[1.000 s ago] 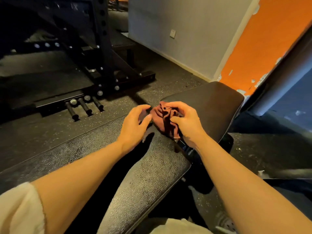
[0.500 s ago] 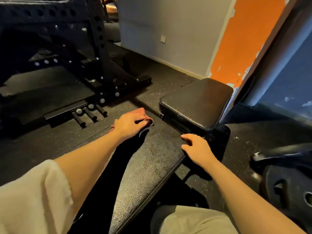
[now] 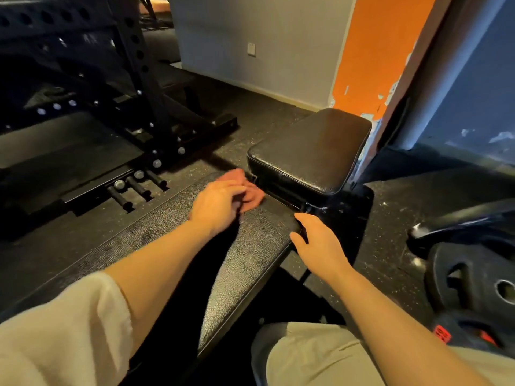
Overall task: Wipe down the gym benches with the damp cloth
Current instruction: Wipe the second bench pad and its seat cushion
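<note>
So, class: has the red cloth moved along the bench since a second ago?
Yes. The cloth has shifted from the right side of the gap beside the seat pad to the long pad's left end, now under the left hand.

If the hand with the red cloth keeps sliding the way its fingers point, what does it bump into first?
Probably the seat pad. The left hand presses the cloth at the end of the long bench pad, fingers pointing toward that raised pad across a narrow gap, though depth is hard to judge.

Bench pad (image 3: 245,263) grained glossy black leatherette; cloth (image 3: 252,190) soft reddish fabric.
</note>
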`<state>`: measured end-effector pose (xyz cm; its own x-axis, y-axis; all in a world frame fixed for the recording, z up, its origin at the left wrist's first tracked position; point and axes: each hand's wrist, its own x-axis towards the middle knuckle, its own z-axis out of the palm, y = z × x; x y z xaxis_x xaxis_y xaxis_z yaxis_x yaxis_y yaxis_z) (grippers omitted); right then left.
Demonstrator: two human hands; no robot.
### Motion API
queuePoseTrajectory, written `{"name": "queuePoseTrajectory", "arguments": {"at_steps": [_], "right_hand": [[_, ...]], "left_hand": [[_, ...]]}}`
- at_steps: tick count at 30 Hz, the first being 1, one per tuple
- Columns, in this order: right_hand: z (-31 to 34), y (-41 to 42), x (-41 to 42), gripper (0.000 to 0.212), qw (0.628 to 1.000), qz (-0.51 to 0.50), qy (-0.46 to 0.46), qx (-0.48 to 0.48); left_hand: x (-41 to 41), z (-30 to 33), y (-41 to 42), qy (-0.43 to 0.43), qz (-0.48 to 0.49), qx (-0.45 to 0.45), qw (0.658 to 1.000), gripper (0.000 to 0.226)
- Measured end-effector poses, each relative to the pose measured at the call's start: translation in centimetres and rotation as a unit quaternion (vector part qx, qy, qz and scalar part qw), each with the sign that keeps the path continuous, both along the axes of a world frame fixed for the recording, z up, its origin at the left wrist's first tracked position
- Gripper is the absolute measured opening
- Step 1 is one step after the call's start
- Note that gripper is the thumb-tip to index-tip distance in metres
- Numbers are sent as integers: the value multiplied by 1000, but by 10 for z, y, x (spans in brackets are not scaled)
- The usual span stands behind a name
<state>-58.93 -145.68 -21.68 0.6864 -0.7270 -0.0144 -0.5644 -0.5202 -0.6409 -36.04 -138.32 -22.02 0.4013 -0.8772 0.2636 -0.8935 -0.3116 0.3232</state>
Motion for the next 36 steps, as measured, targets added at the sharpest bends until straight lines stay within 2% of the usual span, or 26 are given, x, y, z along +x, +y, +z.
{"name": "queuePoseTrajectory", "arguments": {"at_steps": [2, 3, 9, 15, 20, 23, 26, 29, 33, 36], "right_hand": [[0, 0, -2, 50, 1000, 1, 1, -1], [1, 1, -3, 51, 1000, 1, 2, 1], [10, 16, -8, 46, 999, -8, -1, 35], [22, 44, -22, 51, 995, -42, 29, 88], [40, 74, -26, 41, 996, -43, 29, 73], [57, 95, -19, 35, 998, -21, 26, 61], [69, 120, -2, 34, 997, 26, 25, 67], [79, 138, 15, 37, 994, 80, 41, 60], [88, 140, 28, 43, 987, 121, 53, 92], [85, 126, 37, 48, 978, 108, -17, 178]], "left_hand": [[5, 4, 6, 18, 56, 32, 998, 38], [-5, 6, 7, 19, 54, 32, 998, 38], [-88, -1, 26, 24, -40, -14, 999, 34], [-92, -1, 76, 7, -88, -22, 996, 28], [-79, 10, 135, 6, -61, -1, 998, 26], [-65, 20, 177, 21, 23, 29, 999, 26], [-62, 26, 218, 70, 106, -41, 991, 29], [-69, 35, 240, 112, 140, -118, 977, 26], [-77, 44, 223, 176, 175, -179, 952, 26], [-82, 55, 188, 275, 178, -260, 908, 21]]}}
